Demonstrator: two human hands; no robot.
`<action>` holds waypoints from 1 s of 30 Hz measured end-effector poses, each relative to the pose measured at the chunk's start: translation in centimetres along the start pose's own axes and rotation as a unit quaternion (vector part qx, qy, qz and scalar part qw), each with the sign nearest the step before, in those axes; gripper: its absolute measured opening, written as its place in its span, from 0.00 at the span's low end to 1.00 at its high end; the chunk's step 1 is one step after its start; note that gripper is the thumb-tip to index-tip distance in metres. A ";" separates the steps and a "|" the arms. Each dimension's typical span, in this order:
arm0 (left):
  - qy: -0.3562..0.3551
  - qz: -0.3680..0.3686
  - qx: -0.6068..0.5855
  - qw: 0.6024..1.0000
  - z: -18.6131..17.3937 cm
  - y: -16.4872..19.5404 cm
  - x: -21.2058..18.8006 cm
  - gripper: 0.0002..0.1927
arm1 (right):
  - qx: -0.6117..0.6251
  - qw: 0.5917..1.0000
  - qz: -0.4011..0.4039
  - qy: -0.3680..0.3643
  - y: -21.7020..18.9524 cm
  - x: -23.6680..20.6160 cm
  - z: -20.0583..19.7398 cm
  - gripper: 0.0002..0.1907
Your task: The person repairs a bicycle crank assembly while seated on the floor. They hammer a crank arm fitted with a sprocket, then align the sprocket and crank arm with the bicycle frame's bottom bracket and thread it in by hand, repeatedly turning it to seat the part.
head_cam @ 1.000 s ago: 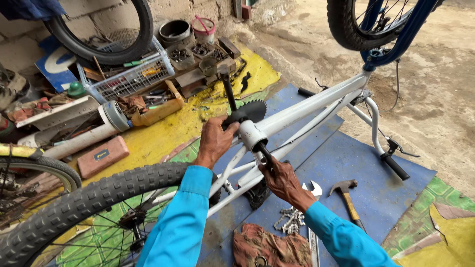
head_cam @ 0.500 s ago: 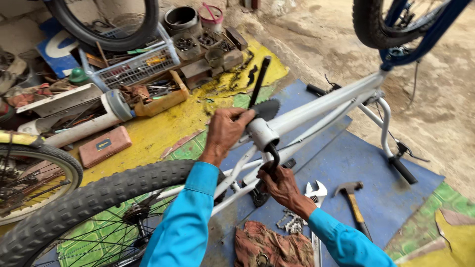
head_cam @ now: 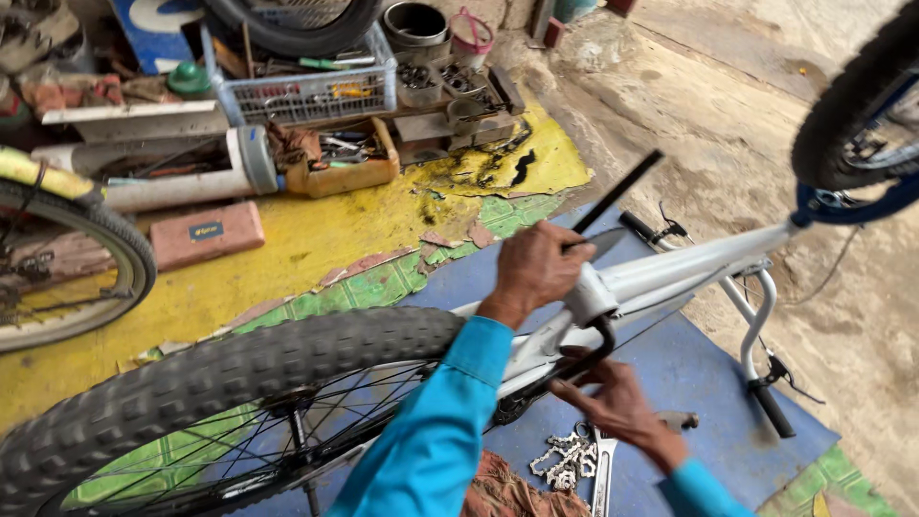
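Note:
An upside-down bicycle with a white frame lies across a blue mat. My left hand is closed around the black chainring and crank arm at the bottom bracket. Below the frame, my right hand grips the other black crank arm. Both arms wear bright blue sleeves. The knobby rear tyre fills the lower left.
A loose chain and a spanner lie on the mat beside a reddish rag. Behind are a wire basket of tools, a white tube, a pink brick and another wheel. A blue bicycle's wheel stands right.
The view has swung closer and to the right. My left hand stays on the chainring; the upper crank arm has tilted toward the right. My right hand keeps hold of the lower crank.

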State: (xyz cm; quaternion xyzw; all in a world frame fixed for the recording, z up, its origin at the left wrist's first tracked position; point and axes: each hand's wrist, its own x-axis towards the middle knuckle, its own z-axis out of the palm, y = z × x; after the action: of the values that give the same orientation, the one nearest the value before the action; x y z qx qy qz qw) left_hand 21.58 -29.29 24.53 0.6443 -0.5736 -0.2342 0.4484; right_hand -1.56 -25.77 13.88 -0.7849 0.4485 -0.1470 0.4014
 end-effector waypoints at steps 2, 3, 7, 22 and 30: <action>0.010 0.007 -0.017 1.000 0.2 0.1 -0.2 0.16 | 0.006 0.997 -0.046 0.069 -1.0 0.2 -4.6 0.24; 0.009 -0.001 -0.021 1.000 0.2 0.1 -0.3 0.16 | 0.152 0.975 -0.083 0.141 -1.7 0.4 -7.1 0.21; 0.003 -0.011 -0.039 0.999 0.3 0.5 -0.7 0.16 | 0.043 0.961 -0.179 0.208 -4.8 5.4 -12.7 0.28; 0.052 -0.041 -0.119 0.991 -0.4 0.1 -2.7 0.17 | 0.177 0.976 -0.128 0.018 -3.1 11.9 -12.1 0.12; 0.081 -0.121 -0.140 0.979 -0.6 -1.1 -4.7 0.20 | 0.134 0.976 -0.171 0.004 -4.5 12.4 -12.2 0.10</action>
State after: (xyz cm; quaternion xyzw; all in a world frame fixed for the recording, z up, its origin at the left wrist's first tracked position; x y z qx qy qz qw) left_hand 21.55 -24.78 22.85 0.6567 -0.4145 -0.3116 0.5475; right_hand 0.74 -40.76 23.47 -0.7885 0.2851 -0.2753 0.4703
